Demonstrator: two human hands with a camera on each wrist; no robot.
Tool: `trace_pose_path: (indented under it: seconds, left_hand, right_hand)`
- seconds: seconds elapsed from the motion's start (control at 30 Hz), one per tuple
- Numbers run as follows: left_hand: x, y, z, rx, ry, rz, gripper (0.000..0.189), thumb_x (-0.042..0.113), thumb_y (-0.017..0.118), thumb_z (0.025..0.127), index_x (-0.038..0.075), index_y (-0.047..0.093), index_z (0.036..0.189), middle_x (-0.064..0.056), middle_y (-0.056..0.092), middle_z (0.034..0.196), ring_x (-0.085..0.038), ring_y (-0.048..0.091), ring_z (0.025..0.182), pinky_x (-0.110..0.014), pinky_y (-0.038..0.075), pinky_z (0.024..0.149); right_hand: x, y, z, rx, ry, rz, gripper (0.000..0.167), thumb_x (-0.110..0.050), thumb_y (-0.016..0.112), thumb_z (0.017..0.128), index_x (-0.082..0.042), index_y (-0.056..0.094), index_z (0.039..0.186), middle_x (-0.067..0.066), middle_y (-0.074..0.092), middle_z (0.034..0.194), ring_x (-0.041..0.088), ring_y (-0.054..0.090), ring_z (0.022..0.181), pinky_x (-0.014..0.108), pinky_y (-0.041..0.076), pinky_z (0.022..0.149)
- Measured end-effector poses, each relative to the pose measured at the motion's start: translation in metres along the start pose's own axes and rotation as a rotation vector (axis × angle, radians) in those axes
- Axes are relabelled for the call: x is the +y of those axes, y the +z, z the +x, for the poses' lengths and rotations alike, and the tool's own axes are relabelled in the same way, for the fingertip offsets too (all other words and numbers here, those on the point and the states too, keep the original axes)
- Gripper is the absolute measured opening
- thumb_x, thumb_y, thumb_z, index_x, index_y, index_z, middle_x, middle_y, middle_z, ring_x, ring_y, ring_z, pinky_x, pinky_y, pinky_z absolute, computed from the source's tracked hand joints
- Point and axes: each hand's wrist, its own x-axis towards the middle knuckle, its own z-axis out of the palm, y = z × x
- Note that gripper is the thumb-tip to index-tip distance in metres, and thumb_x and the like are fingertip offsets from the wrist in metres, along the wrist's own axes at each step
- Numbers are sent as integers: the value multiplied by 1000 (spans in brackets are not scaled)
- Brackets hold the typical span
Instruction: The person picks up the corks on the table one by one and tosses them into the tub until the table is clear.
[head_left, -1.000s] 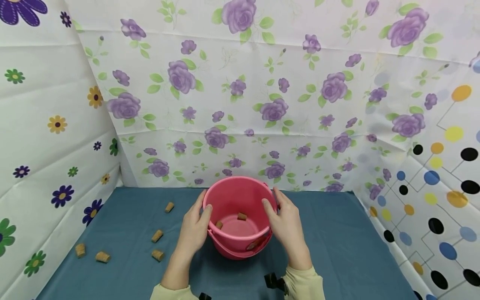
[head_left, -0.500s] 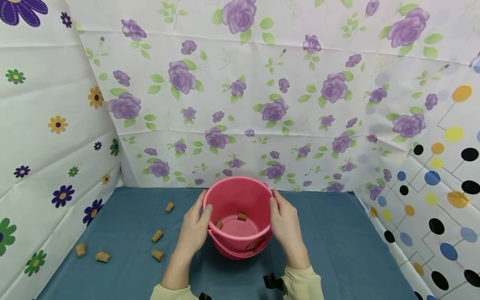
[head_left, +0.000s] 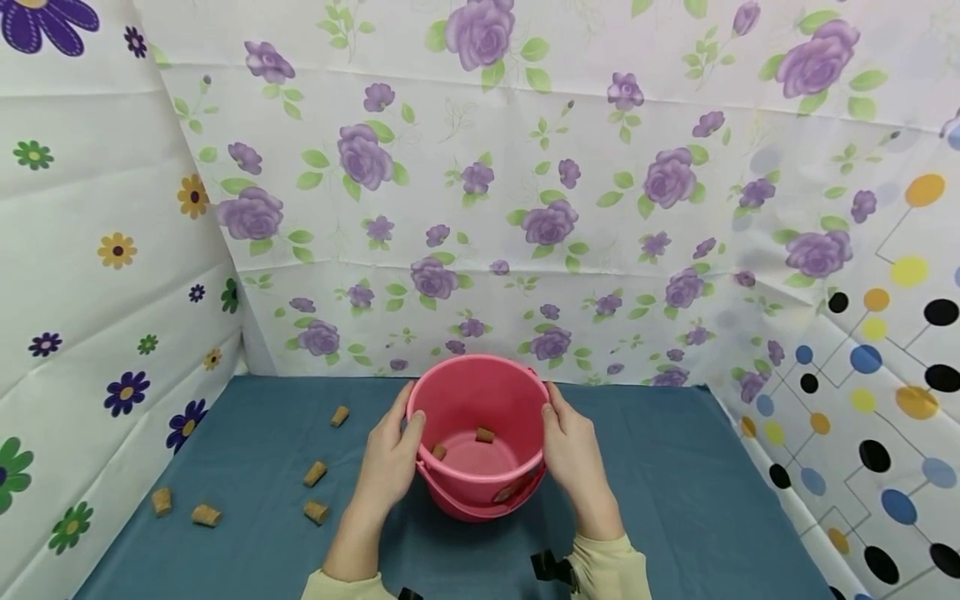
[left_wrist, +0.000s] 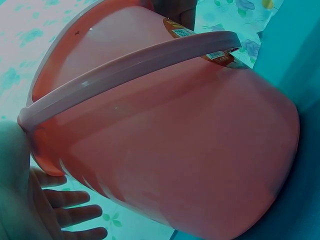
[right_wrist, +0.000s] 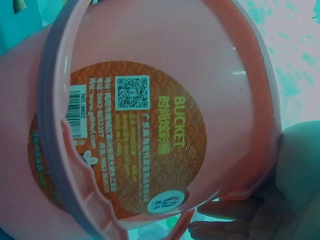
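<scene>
A pink plastic bucket is in front of me at the middle of the table, with its opening facing up towards me. Inside lie two short brown corks, one cork on the floor and the other cork by the near left wall. My left hand holds the rim's left side, thumb over the edge and fingers outside. On the opposite side my right hand grips the rim, thumb at its edge. The bucket's handle hangs down in front, across a printed label. Whether the base touches the cloth is unclear.
Several loose corks lie left of the bucket, among them a far cork and a leftmost cork. Blue cloth covers the table. A flowered sheet rises behind it, with patterned sheets on both sides.
My right thumb has drawn back from inside the bucket to its rim. My left hand keeps its hold; bucket and corks stay practically where they were.
</scene>
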Motion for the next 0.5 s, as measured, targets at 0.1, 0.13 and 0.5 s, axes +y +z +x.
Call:
trace_pose_path:
  seconds: [0.1,0.13,0.5]
  left_hand:
    - [0,1,-1,0,0,-5,63,28,52,114,9,30,170,-15,35,171,-40,38,154,-58,50,106]
    - [0,1,-1,-2,1,-9,64,28,53,114,9,30,170,-15,35,171,-40,39,154,-59,51,106]
    - [1,-1,1,-9,-4,1,64,30,52,114,8,29,170,-16,34,171,-40,37,155,-59,50,106]
  right_hand:
    - [2,0,-1,-8,14,18,52,-24,44,116,-8,41,165,18,49,161,38,51,145,60,47,112]
    - [3,0,-1,-8,15,22,52,-24,44,116,-8,41,165,17,49,162,38,50,145,60,46,112]
    - [4,1,-1,-5,-3,25,52,-25,42,116,-7,41,165,18,48,162,38,51,145,60,47,111]
